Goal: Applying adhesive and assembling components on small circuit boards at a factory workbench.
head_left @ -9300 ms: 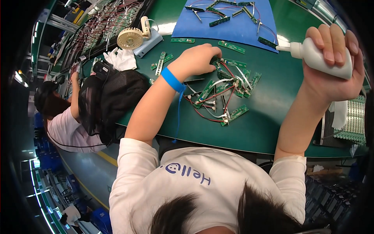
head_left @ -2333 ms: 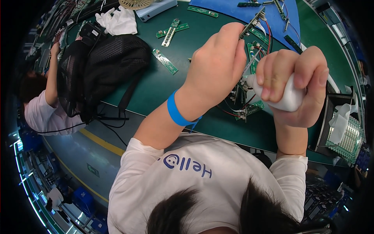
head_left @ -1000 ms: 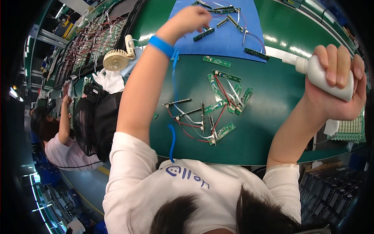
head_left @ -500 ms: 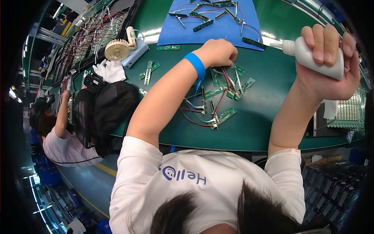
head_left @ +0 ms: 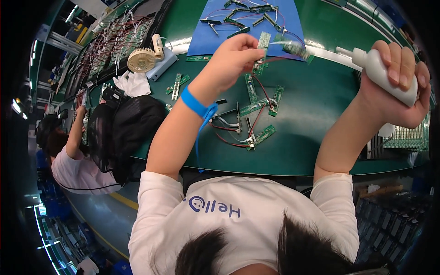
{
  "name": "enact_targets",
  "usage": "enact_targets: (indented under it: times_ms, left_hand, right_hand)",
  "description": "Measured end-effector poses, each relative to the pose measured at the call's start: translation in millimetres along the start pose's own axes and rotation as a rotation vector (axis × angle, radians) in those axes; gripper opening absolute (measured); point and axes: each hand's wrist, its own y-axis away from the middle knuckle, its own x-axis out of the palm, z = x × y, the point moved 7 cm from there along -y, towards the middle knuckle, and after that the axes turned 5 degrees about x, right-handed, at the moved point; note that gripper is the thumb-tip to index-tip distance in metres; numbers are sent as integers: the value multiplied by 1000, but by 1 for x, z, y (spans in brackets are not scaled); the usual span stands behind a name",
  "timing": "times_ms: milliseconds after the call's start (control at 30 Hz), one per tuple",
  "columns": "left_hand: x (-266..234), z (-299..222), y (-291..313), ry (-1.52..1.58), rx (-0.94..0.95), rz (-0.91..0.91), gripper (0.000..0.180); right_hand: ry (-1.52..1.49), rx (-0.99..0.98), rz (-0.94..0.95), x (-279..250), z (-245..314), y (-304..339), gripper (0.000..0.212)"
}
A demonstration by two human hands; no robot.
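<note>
The green counter (head_left: 311,133) runs right across in front of the person, its near edge curving past a white shirt (head_left: 256,229). On the shirt's chest is a line of dark blue lettering, with a smiling round face among the letters. Toward the counter's far left corner lies a long black-rimmed tray (head_left: 158,23), packed with boards and tangles of red and white wire. A blue mat (head_left: 201,41) covers part of the counter toward the far edge, with dark wired boards scattered on it. By the near left edge slumps a black mesh bag (head_left: 130,123); I can't make out what's inside. Over at the right end, a dark ridged holder (head_left: 372,149) sits beside rows of green-and-white boards (head_left: 408,133).

The right hand (head_left: 405,75), raised above the counter's right side, has its fingers wrapped round a white squeeze bottle (head_left: 389,75), spout toward the left; I see no label on the part showing, nor what fills it. The left hand (head_left: 231,64) pinches a narrow green board (head_left: 263,42) near the blue mat's near edge, and a second board (head_left: 293,48), badly blurred, hangs out to its right. Nearer the front edge, around the middle, lies a cluster of wired boards (head_left: 250,109).
</note>
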Motion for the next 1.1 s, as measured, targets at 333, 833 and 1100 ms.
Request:
enact_targets:
  times_ms: [333, 833, 1100]
  left_hand:
    - [-10, 40, 59, 694, -231, -268, 15]
    - [-60, 22, 84, -460, 94, -606, 17]
    - [-49, 33, 75, 446, -72, -418, 15]
  right_hand:
    - [-52, 228, 105, 45, -44, 9, 14]
    - [-6, 328, 249, 56, -76, 14, 16]
    - [-7, 327, 245, 58, -80, 16, 16]
